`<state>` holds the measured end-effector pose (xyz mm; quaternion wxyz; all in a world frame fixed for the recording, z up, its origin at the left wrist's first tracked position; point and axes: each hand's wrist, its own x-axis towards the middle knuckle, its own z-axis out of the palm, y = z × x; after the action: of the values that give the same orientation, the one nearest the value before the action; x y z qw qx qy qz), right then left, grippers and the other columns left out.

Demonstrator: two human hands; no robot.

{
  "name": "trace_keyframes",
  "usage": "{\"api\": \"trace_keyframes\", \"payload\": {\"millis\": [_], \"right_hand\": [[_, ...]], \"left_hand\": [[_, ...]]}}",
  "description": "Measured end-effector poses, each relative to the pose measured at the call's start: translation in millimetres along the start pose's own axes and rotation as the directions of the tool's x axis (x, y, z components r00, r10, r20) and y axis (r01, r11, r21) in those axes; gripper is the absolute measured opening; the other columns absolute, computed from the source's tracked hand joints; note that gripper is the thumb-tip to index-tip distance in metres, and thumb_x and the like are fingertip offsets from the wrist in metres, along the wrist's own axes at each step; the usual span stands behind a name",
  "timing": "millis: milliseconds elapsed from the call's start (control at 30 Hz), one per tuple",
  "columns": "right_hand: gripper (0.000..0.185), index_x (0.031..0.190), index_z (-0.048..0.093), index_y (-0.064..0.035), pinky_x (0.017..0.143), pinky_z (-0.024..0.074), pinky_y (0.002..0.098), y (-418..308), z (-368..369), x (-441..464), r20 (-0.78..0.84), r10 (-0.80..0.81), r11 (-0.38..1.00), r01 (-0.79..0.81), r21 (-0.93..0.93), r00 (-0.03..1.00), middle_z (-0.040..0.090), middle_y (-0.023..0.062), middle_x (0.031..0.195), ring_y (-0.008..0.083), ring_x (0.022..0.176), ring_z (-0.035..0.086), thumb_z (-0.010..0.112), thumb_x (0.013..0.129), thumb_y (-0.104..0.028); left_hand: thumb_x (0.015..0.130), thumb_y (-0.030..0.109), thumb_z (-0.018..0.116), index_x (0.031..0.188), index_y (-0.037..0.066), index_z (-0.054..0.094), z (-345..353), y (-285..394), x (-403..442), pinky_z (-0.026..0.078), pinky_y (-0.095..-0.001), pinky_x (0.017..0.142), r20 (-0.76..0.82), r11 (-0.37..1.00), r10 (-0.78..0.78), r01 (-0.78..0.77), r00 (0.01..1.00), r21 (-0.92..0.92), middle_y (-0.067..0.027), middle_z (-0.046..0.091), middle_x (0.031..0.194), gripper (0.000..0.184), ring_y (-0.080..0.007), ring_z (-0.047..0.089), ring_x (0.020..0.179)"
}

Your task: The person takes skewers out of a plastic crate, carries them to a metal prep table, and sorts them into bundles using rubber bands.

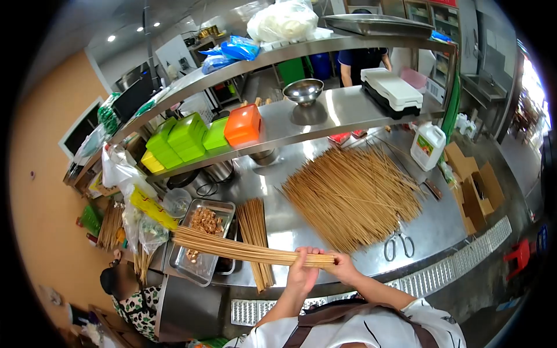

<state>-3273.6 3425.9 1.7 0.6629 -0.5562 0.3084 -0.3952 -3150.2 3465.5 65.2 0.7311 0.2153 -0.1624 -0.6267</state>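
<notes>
A long bundle of bamboo skewers (pixel 232 248) is held level above the front of the steel table. My left hand (pixel 301 274) wraps around it close to its right end. My right hand (pixel 343 268) closes on that right end. The bundle's far end reaches left over a metal tray (pixel 200 269) holding chopped brown pieces of food (pixel 206 221). Beneath the bundle lies a smaller pile of skewers (pixel 253 223). A big spread heap of skewers (pixel 354 194) covers the table's middle, with scissors (pixel 399 246) at its front edge.
Overhead runs a steel shelf (pixel 272 124) with green boxes (pixel 188 136), an orange box (pixel 243 124) and a metal bowl (pixel 303 91). A white jug (pixel 428 146) and cardboard box (pixel 473 185) are right. One person (pixel 130 296) is at lower left, another (pixel 362 61) behind the shelf.
</notes>
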Motion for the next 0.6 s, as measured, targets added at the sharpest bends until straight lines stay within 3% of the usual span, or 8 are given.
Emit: {"api": "trace_keyframes", "payload": {"millis": [133,200,267,300,333,400,533,600], "right_hand": [[0.011,0.087,0.062,0.0026,0.061,0.0441,0.0258,-32.1,-26.9,10.5,0.363,0.143,0.818,-0.316,0.481,0.921,0.057,0.0065,0.082,0.0142,0.063,0.052,0.059,0.077,0.001],[0.009,0.084,0.062,0.0031,0.062,0.0443,0.027,-59.0,-27.2,6.4,0.461,0.104,0.75,-0.374,0.545,0.881,0.056,0.0083,0.08,0.0162,0.062,0.051,0.058,0.076,0.001],[0.007,0.081,0.062,0.002,0.069,0.0416,0.0298,-76.3,-30.4,10.0,0.655,-0.042,0.809,-0.359,0.465,0.754,0.057,0.0085,0.082,0.0167,0.072,0.051,0.059,0.076,-0.003],[0.007,0.081,0.062,0.002,0.069,0.0416,0.0298,-83.5,-31.5,11.0,0.67,-0.042,0.81,-0.368,0.457,0.741,0.057,0.0085,0.082,0.0167,0.072,0.051,0.059,0.076,-0.003],[0.007,0.081,0.062,0.0,0.07,0.0419,0.0312,-89.5,-32.7,9.9,0.716,-0.101,0.969,-0.094,0.228,0.691,0.057,0.0079,0.082,0.0184,0.074,0.052,0.057,0.077,-0.004],[0.009,0.08,0.062,-0.0041,0.073,0.0426,0.0339,-97.6,-35.3,5.3,0.833,-0.133,0.832,0.517,-0.2,0.537,0.057,0.0066,0.081,0.0216,0.076,0.054,0.054,0.079,-0.008],[0.011,0.088,0.061,-0.0071,0.069,0.0431,0.0377,-91.3,-31.8,-10.7,0.853,-0.006,0.552,0.713,-0.432,0.521,0.055,0.0102,0.08,0.0289,0.076,0.054,0.052,0.081,-0.01],[0.012,0.088,0.059,-0.0058,0.062,0.0456,0.0414,-65.8,-35.0,-12.1,0.794,-0.049,0.588,0.66,-0.467,0.606,0.052,0.0161,0.081,0.0342,0.071,0.054,0.051,0.081,-0.009]], "left_hand": [[0.086,0.047,0.048,0.069,0.011,0.05,-1.9,9.8,-8.6,0.035,-0.0413,0.093,-0.088,0.968,-0.181,0.162,0.979,-0.193,-0.0052,0.051,0.072,0.039,-0.0212,0.049,0.083],[0.085,0.043,0.05,0.069,0.009,0.052,-6.2,9.7,-20.6,0.039,-0.0442,0.089,-0.152,0.954,-0.209,0.166,0.966,-0.251,-0.0068,0.054,0.072,0.038,-0.0235,0.051,0.08],[0.086,0.032,0.051,0.073,0.006,0.055,-16.7,8.5,-27.3,0.042,-0.0441,0.087,-0.2,0.894,-0.445,0.445,0.873,-0.046,-0.0099,0.057,0.073,0.03,-0.0262,0.054,0.078],[0.084,0.023,0.051,0.078,0.003,0.057,-15.2,9.3,-33.8,0.045,-0.0448,0.085,-0.013,0.86,-0.502,0.498,0.865,-0.107,-0.0104,0.058,0.076,0.022,-0.0267,0.057,0.08],[0.084,0.023,0.051,0.078,0.003,0.057,-12.8,12.7,-37.3,0.045,-0.0448,0.085,-0.021,0.869,-0.487,0.482,0.873,-0.114,-0.0104,0.058,0.076,0.022,-0.0267,0.057,0.08],[0.083,0.021,0.052,0.08,0.002,0.058,-7.2,15.9,-45.9,0.044,-0.0438,0.088,-0.134,0.721,-0.68,0.691,0.72,0.056,-0.0102,0.059,0.078,0.02,-0.0242,0.057,0.083],[0.078,0.026,0.06,0.092,0.002,0.061,-23.6,5.1,-51.7,0.049,-0.0308,0.066,-0.285,0.612,-0.585,0.644,0.759,0.46,-0.0091,0.062,0.084,0.028,-0.0158,0.06,0.078],[0.076,0.028,0.062,0.087,0.002,0.064,21.2,27.0,-45.7,0.047,-0.0283,0.059,-0.463,0.22,-0.419,0.582,0.781,0.783,-0.0064,0.063,0.072,0.028,-0.0135,0.06,0.072]]}}
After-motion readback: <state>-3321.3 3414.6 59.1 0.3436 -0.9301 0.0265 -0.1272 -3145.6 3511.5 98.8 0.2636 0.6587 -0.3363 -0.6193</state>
